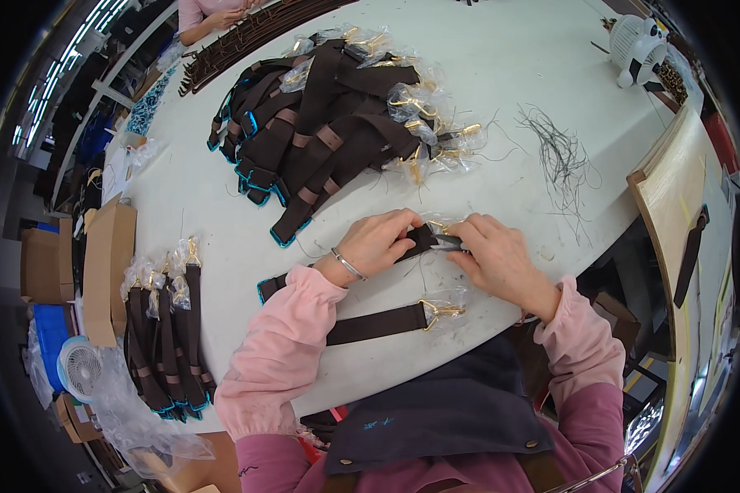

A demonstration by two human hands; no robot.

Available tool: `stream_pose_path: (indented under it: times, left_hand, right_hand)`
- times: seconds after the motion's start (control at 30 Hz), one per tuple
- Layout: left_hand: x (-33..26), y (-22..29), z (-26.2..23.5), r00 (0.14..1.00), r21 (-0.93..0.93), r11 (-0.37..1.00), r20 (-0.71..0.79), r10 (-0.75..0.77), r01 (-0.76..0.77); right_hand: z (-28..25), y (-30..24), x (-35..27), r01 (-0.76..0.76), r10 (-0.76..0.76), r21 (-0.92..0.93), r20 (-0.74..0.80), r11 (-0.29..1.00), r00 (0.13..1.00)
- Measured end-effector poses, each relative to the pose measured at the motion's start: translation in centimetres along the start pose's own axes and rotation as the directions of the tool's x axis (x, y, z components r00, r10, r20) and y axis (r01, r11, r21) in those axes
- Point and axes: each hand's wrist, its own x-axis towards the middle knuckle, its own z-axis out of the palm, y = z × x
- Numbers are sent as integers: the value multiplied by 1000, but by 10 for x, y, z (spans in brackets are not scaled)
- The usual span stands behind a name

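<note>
My left hand (372,246) pinches a dark brown webbing strap (419,243) near its end, where a gold-coloured metal clip in clear plastic shows partly behind my fingers. The strap's other end, edged in bright blue, lies under my left forearm. Closed around a small pair of thread snips (447,242), my right hand (499,256) holds the metal blades against the strap's end. Nearer to me lies a second dark strap (378,325), its gold-coloured clip (441,311) wrapped in clear plastic.
A heap of similar straps (321,123) covers the far middle of the table (518,49). Several more straps (164,345) lie at the left edge beside a cardboard box (109,271). Loose dark threads (555,152) and a white fan (635,49) are right. Another person's hand (224,20) is far left.
</note>
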Motion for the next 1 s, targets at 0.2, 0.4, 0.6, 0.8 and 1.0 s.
stream_pose_path:
  times: [0.2,0.4,0.6,0.8,1.0]
  left_hand:
    - [13,-1,9,988,86,984,-1,157,-156]
    - [14,-1,12,981,108,975,38,192,-195]
    - [13,1,17,983,65,981,5,184,-184]
    - [16,1,18,997,-168,983,9,81,-78]
    - [18,-2,17,989,-461,877,104,-102,138]
  right_hand:
    - [11,-1,-7,-94,93,24,47,995,995]
    - [14,0,-7,-98,96,16,62,995,993]
    - [14,4,-5,-83,80,34,69,996,994]
    - [13,5,-3,-38,36,26,64,999,997]
    - [13,5,-1,-30,28,28,66,999,997]
